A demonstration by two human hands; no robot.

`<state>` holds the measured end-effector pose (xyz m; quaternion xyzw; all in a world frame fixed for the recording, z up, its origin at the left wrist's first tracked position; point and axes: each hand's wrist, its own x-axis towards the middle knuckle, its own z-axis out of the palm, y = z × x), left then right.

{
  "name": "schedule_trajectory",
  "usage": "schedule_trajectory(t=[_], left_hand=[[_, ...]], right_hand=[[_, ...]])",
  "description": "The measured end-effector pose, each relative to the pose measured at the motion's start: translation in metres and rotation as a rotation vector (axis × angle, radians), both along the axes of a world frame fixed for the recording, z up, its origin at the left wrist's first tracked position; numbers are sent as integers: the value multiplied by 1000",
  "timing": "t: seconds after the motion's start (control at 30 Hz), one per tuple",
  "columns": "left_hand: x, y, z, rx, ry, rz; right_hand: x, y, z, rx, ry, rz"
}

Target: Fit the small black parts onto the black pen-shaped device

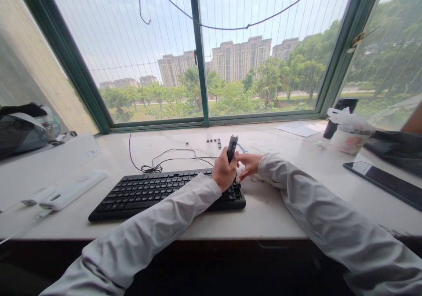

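My left hand (225,171) is closed around a black handheld tool (232,146), held upright above the right end of the black keyboard (141,195). The tool's top end is notched; its lower part is hidden in my fist. Close beside it, my right hand (249,165) has its thumb and fingers apart, with fingertips near the left hand and the keyboard's right edge. Some key positions there look uncapped. Several small dark keycaps (219,143) lie behind the keyboard. A thin blue item (242,148) lies just beyond my hands, partly hidden.
A thin black cable (151,168) loops behind the keyboard. White power adapters (74,190) and a helmet (28,126) are at the left. On the right are a phone (384,181), a bagged tub (351,133) and a paper sheet (300,128). A window closes off the back.
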<state>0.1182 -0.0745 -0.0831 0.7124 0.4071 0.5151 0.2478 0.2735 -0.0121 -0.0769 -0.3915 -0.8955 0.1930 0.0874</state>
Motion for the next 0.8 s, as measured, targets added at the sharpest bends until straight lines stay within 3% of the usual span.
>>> schedule_trajectory(t=[0.33,0.53,0.8], left_hand=[[2,3,-4,-82,-158,49],[2,-2,-2,-36,-72,66],[2,-4,-4,31,-4,57]], right_hand=[[-15,-10,-7,22,170,88],[-14,-7,-13,58,216,80],[-8,6,-21,-34,231,129]])
